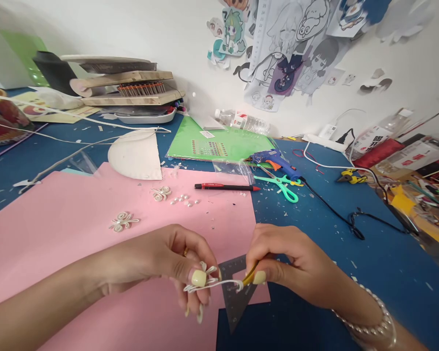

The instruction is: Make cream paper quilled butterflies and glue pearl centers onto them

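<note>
My left hand (168,258) pinches a looped white cord ornament (223,282) between thumb and fingers. One strand of it stretches right, ending in a small curl. My right hand (289,256) grips gold-coloured tweezers (249,278), whose tips are at that curl. Beneath both hands lie pink paper (149,302) and a dark see-through set square (235,304). Two similar white cord ornaments with spirals, a nearer one (122,222) and a farther one (162,193), rest on the paper. Several loose white pearls (185,199) are scattered beside the farther one.
A red and black pen (223,187) lies along the paper's far part. Behind it are teal-handled scissors (283,185), a blue glue gun (274,160) with a black cable, and a green sheet (183,141). Stacked boards (128,78) stand back left; bottles (378,134) crowd the right.
</note>
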`<action>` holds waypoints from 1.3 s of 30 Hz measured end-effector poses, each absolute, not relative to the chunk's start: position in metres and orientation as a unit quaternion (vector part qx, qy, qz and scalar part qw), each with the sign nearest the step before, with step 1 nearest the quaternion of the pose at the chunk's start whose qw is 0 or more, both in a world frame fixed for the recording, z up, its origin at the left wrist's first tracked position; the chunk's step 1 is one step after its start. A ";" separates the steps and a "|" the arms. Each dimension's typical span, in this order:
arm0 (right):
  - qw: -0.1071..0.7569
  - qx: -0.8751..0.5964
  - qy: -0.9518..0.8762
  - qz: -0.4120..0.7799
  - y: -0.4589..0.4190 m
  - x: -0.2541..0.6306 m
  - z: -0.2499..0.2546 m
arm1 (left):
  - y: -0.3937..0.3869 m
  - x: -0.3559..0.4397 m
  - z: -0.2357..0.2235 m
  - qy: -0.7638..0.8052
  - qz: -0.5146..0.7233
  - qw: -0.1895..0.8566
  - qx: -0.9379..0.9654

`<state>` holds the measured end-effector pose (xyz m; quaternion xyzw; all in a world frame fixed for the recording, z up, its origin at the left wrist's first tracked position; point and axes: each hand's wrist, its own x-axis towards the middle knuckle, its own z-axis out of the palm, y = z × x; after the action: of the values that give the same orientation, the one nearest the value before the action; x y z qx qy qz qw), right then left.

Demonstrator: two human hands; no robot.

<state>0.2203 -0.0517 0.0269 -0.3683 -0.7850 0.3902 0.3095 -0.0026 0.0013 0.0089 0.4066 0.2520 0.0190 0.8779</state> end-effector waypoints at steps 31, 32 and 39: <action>0.367 -0.397 -0.827 0.154 -0.061 0.207 0.015 | -0.008 0.002 0.007 0.242 0.056 0.898 0.362; 0.362 -0.400 -0.827 0.156 -0.062 0.207 0.015 | -0.007 0.001 0.006 0.233 0.051 0.903 0.356; 0.365 -0.427 -0.760 0.327 -0.060 0.209 0.017 | -0.003 -0.001 0.000 0.219 0.055 0.916 0.331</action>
<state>0.2088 -0.0604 0.0173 -0.4269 -0.7600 0.3273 0.3648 -0.0005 -0.0027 -0.0004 0.3307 0.2191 0.0552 0.9163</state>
